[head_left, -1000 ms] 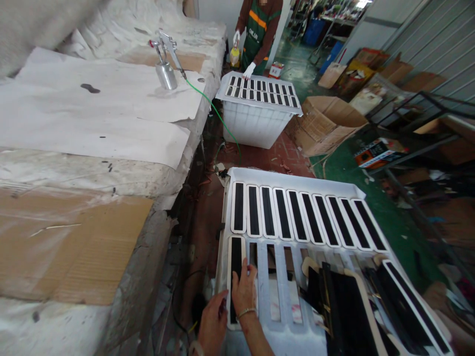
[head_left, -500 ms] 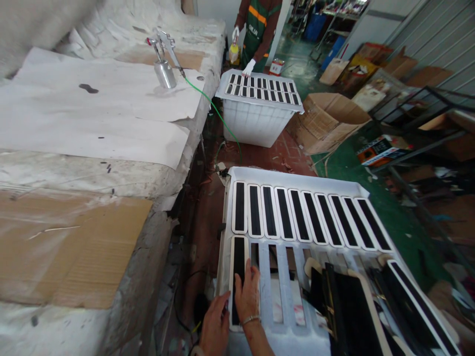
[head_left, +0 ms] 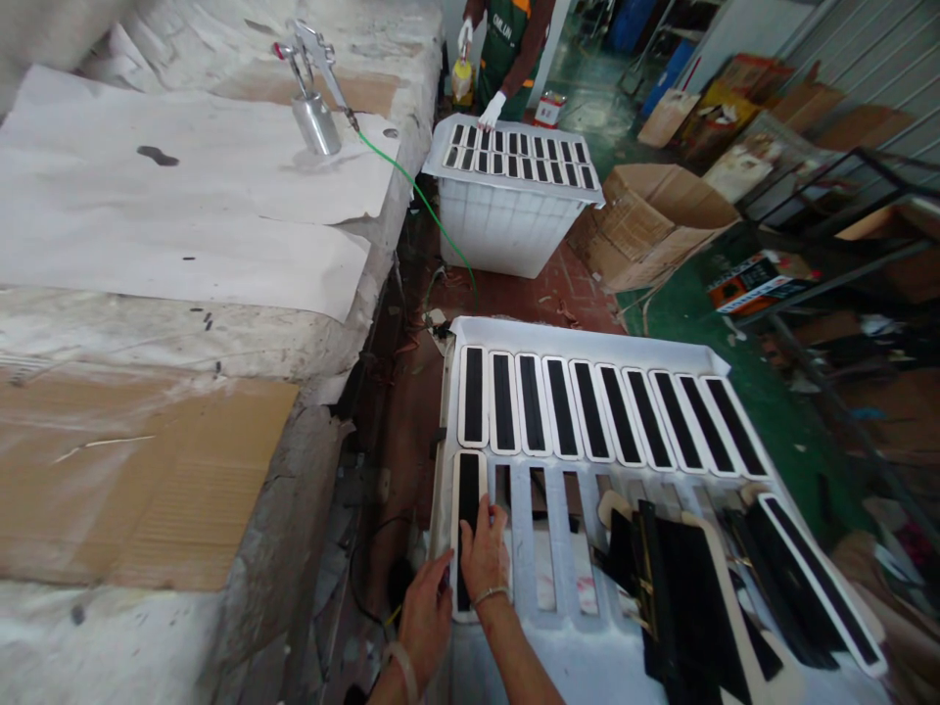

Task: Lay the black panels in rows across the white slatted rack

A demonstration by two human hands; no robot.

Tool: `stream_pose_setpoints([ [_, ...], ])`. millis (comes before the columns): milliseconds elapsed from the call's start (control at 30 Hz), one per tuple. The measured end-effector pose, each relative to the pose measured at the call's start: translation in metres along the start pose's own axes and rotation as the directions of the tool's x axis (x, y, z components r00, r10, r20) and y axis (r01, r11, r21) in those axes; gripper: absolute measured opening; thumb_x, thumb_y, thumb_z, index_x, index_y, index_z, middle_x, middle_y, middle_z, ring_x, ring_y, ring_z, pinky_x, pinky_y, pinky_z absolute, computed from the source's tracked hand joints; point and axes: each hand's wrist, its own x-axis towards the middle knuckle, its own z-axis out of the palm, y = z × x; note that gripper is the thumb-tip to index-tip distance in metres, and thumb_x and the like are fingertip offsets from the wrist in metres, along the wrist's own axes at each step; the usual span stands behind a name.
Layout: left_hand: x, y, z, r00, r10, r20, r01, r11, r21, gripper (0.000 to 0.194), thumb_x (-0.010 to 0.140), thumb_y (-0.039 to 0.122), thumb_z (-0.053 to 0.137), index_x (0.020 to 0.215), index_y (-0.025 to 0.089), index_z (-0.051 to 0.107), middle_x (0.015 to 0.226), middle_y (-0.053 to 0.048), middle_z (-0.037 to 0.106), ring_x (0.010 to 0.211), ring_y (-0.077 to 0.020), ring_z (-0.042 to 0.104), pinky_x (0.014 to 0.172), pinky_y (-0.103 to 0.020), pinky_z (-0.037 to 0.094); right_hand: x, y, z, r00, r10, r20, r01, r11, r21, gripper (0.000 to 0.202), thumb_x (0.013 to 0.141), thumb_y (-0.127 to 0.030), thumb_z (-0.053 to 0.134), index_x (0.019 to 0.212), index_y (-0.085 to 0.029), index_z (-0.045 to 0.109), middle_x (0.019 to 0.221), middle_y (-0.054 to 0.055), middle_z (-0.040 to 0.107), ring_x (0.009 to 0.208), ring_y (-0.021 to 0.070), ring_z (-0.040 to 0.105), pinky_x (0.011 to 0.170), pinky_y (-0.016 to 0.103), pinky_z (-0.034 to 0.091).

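At the near left corner of the white slotted tray [head_left: 587, 345], the right hand [head_left: 485, 558] lies flat, fingers spread, pressing a black white-rimmed strip [head_left: 467, 499] into its slot; the left hand [head_left: 424, 617] steadies the strip's near end, fingers loosely curled. Uneven pressure could leave the strip tilted, and the loose black strips [head_left: 682, 597] piled near the tray's front edge might slide off.

Left hand [head_left: 424, 619], right hand [head_left: 485, 555] flat, fingers extended.

My arms are bare, no sleeves or gloves. A thin bracelet [head_left: 488, 593] circles my right wrist; a pale band [head_left: 402, 668] loops my left, at the frame's bottom centre.
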Motion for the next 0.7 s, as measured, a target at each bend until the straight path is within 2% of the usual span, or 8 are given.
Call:
stream_pose_setpoints([
  [267, 0.0055, 0.0073, -0.0019, 0.998, -0.036, 0.049, 0.034, 0.998, 0.055, 0.058, 0.067, 0.001, 0.043, 0.121, 0.016, 0.059, 0.108, -0.009, 0.065, 0.096, -0.0183, 0.061, 0.090, -0.031, 0.049, 0.0017, -0.0035, -0.0060, 0.997, 0.028, 0.074, -0.019, 0.992, -0.125, 0.052, 0.094, -0.027, 0.031, 0.142, -0.007, 0.033, 0.131, 0.021, 0.043, 0.099, 0.0287, 0.061, 0.070, 0.037, 0.054],
  [400, 0.0050, 0.0065, -0.0043, 0.998, -0.036, 0.058, 0.029, 0.992, 0.123, 0.056, 0.069, 0.001, 0.042, 0.122, 0.012, 0.057, 0.104, -0.010, 0.065, 0.094, -0.0179, 0.062, 0.087, -0.029, 0.049, 0.0016, -0.0072, -0.0051, 0.995, 0.039, 0.090, -0.024, 0.987, -0.161, 0.052, 0.094, -0.026, 0.029, 0.142, -0.005, 0.033, 0.133, 0.024, 0.041, 0.100, 0.0296, 0.060, 0.067, 0.038, 0.054],
  [500, 0.0050, 0.0059, -0.0056, 0.997, -0.032, 0.066, 0.018, 0.979, 0.205, 0.054, 0.070, 0.002, 0.042, 0.120, 0.014, 0.058, 0.105, -0.010, 0.065, 0.095, -0.0186, 0.062, 0.088, -0.030, 0.049, 0.0019, -0.0085, -0.0030, 0.994, 0.031, 0.105, -0.013, 0.984, -0.176, 0.053, 0.094, -0.025, 0.028, 0.142, -0.004, 0.031, 0.133, 0.026, 0.042, 0.106, 0.0308, 0.057, 0.067, 0.039, 0.055],
  [600, 0.0071, 0.0081, -0.0033, 0.996, 0.022, 0.088, -0.047, 0.956, 0.289, 0.051, 0.073, 0.006, 0.042, 0.121, 0.015, 0.058, 0.112, -0.012, 0.062, 0.099, -0.0208, 0.062, 0.090, -0.034, 0.049, 0.0044, -0.0082, -0.0032, 0.992, 0.040, 0.121, -0.016, 0.981, -0.194, 0.052, 0.094, -0.023, 0.029, 0.142, -0.004, 0.031, 0.134, 0.026, 0.042, 0.110, 0.0326, 0.053, 0.066, 0.041, 0.055],
  [700, 0.0101, 0.0096, 0.0025, 0.982, 0.135, 0.132, -0.174, 0.921, 0.349, 0.050, 0.075, 0.011, 0.045, 0.124, 0.012, 0.056, 0.125, -0.015, 0.057, 0.115, -0.0265, 0.054, 0.102, -0.043, 0.042, 0.0082, -0.0095, -0.0086, 0.989, 0.054, 0.135, -0.023, 0.975, -0.220, 0.051, 0.091, -0.020, 0.039, 0.140, -0.006, 0.036, 0.134, 0.025, 0.045, 0.108, 0.0340, 0.053, 0.070, 0.046, 0.055],
])
